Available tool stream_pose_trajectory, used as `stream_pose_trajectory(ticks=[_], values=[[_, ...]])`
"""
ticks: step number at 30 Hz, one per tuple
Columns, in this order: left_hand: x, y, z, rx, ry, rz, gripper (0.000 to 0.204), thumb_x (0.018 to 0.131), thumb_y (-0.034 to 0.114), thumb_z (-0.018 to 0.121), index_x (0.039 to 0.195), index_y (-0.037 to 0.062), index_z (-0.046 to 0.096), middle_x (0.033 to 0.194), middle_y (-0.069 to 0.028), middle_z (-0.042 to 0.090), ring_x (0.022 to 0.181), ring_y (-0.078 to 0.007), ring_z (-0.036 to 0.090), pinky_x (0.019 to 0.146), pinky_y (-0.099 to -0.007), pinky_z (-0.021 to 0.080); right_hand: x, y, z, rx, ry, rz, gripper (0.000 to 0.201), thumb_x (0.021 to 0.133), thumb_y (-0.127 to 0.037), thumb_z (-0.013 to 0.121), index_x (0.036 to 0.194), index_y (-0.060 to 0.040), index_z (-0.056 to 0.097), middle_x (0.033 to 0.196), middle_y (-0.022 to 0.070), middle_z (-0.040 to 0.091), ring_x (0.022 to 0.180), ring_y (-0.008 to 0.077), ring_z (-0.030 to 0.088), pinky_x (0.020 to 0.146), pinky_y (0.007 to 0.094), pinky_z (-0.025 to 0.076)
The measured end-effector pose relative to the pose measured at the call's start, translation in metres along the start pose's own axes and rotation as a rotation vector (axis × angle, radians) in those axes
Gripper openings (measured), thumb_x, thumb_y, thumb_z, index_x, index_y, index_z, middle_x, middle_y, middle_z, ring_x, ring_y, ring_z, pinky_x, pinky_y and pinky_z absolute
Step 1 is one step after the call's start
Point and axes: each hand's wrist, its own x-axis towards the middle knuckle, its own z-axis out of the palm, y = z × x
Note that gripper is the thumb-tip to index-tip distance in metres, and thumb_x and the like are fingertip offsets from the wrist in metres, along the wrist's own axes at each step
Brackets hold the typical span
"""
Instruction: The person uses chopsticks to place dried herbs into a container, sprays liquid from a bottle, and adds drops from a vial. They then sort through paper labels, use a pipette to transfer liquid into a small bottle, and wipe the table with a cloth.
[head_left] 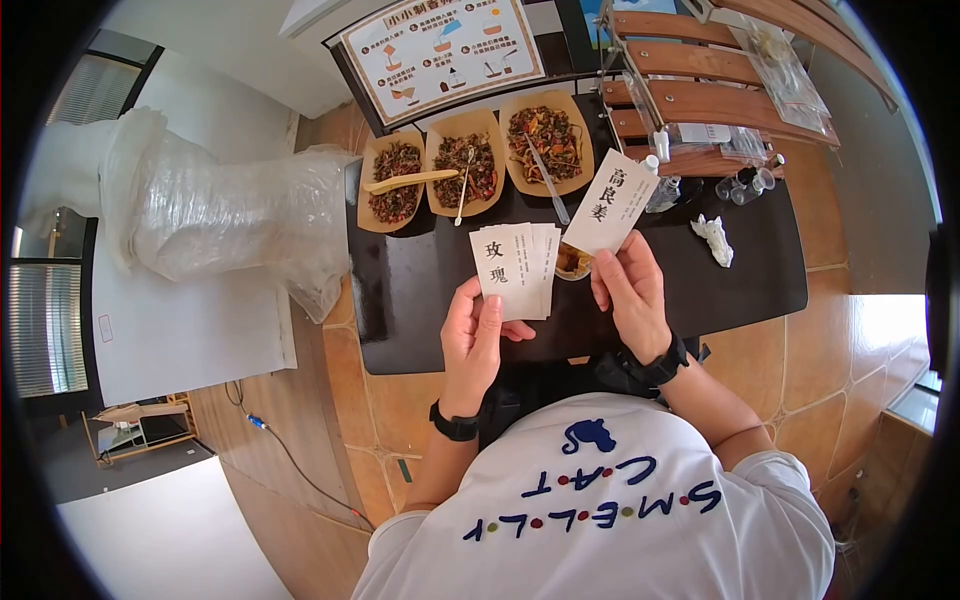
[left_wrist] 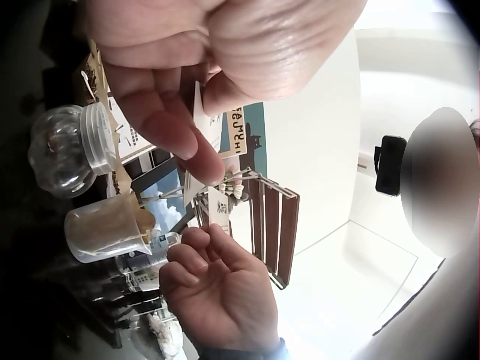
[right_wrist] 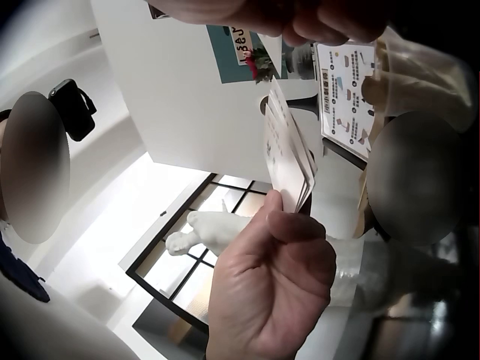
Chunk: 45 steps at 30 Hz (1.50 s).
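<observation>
My left hand (head_left: 472,340) grips a small stack of white cards (head_left: 508,285), slightly fanned, with thumb in front. Large black Chinese characters mark the front card. In the right wrist view the card edges (right_wrist: 289,154) spread above that hand's fingertips. To the right, my right hand (head_left: 637,305) pinches a single white card (head_left: 603,215) by its lower edge, tilted, its printed face toward me. The left wrist view shows this card (left_wrist: 217,204) between thumb and fingers. Behind the cards stands a clear plastic cup (left_wrist: 105,229) of brownish contents, mostly hidden in the head view.
Three paper trays (head_left: 392,222) of dried herbs line the dark table (head_left: 430,345), with a wooden spoon (head_left: 410,181) and a plastic dropper (head_left: 547,178) on them. Small bottles (head_left: 662,195) and a crumpled tissue (head_left: 713,240) lie right. A wooden rack (head_left: 695,65) and printed sign (head_left: 440,55) stand behind.
</observation>
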Motion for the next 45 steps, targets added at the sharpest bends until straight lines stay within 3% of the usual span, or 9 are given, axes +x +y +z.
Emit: stream_pose_trajectory(ticks=[14,19,23,25,26,28,31,41,45], values=[[-0.001,0.004,0.001,0.026,-0.021,-0.044,0.031,0.109,0.022,0.048,0.131,0.0000,0.050,0.101,-0.0128,0.072,0.073,-0.0167,0.070,0.067,-0.0266,0.056,-0.006,-0.004,0.006,-0.104,-0.192,0.141,0.009,0.102,-0.001,0.054,0.110,-0.0027,0.058,0.090,-0.0016,0.059,0.079,0.0042,0.051,0.068,0.0199,0.044],[-0.002,0.001,0.003,0.020,-0.034,-0.048,0.031,0.109,0.022,0.047,0.131,-0.0001,0.050,0.102,-0.0126,0.072,0.073,-0.0168,0.071,0.067,-0.0263,0.056,-0.006,-0.002,0.001,-0.288,-0.418,0.229,0.012,0.105,-0.008,0.053,0.113,-0.0007,0.059,0.089,0.0018,0.060,0.080,0.0085,0.056,0.073,0.0247,0.049],[-0.002,0.002,0.003,0.012,-0.047,-0.048,0.031,0.109,0.022,0.048,0.131,-0.0005,0.050,0.102,-0.0123,0.071,0.074,-0.0169,0.071,0.067,-0.0260,0.056,-0.009,-0.011,0.010,-0.265,-0.411,0.232,0.014,0.106,-0.014,0.054,0.107,0.0003,0.056,0.087,0.0045,0.062,0.078,0.0108,0.058,0.072,0.0278,0.050],[-0.002,0.001,0.003,0.023,-0.053,-0.045,0.032,0.109,0.021,0.047,0.132,-0.0009,0.050,0.103,-0.0122,0.071,0.074,-0.0169,0.071,0.067,-0.0260,0.056,-0.008,0.003,0.008,-0.388,-0.377,0.051,0.017,0.104,-0.017,0.059,0.102,-0.0002,0.054,0.084,0.0106,0.066,0.074,0.0195,0.065,0.067,0.0325,0.051],[-0.002,0.001,0.004,0.034,-0.060,-0.040,0.033,0.109,0.021,0.047,0.134,-0.0012,0.049,0.104,-0.0121,0.071,0.075,-0.0169,0.071,0.067,-0.0259,0.056,-0.008,0.002,0.009,-0.388,-0.376,0.051,0.017,0.104,-0.017,0.059,0.102,-0.0002,0.054,0.084,0.0106,0.066,0.074,0.0195,0.065,0.067,0.0325,0.051],[-0.002,0.001,0.005,0.038,-0.072,-0.040,0.034,0.109,0.021,0.047,0.135,-0.0015,0.049,0.104,-0.0120,0.071,0.075,-0.0169,0.071,0.068,-0.0258,0.056,-0.009,0.000,0.011,-0.577,-0.345,-0.081,0.020,0.100,-0.018,0.064,0.099,-0.0014,0.053,0.080,0.0175,0.066,0.070,0.0332,0.067,0.062,0.0381,0.052],[-0.002,0.001,0.006,0.048,-0.091,-0.042,0.036,0.109,0.020,0.047,0.137,-0.0019,0.049,0.105,-0.0119,0.071,0.076,-0.0167,0.072,0.068,-0.0256,0.056,-0.007,-0.004,0.011,-0.692,-0.335,-0.134,0.019,0.098,-0.017,0.066,0.097,-0.0027,0.052,0.076,0.0194,0.064,0.069,0.0405,0.065,0.059,0.0411,0.051],[0.000,-0.006,0.006,0.040,-0.120,-0.053,0.034,0.109,0.019,0.049,0.135,-0.0020,0.050,0.101,-0.0115,0.071,0.075,-0.0159,0.071,0.067,-0.0247,0.056,-0.006,0.002,0.010,-0.585,-0.326,-0.076,0.016,0.099,-0.013,0.063,0.092,-0.0026,0.053,0.073,0.0181,0.063,0.066,0.0376,0.065,0.058,0.0411,0.050],[-0.001,-0.005,0.002,0.043,-0.142,-0.086,0.033,0.109,0.019,0.049,0.135,-0.0021,0.049,0.100,-0.0123,0.071,0.074,-0.0155,0.071,0.065,-0.0239,0.056,-0.007,-0.005,0.012,-0.545,-0.335,-0.020,0.015,0.101,-0.013,0.060,0.094,-0.0015,0.054,0.073,0.0161,0.064,0.063,0.0302,0.066,0.058,0.0375,0.051]])
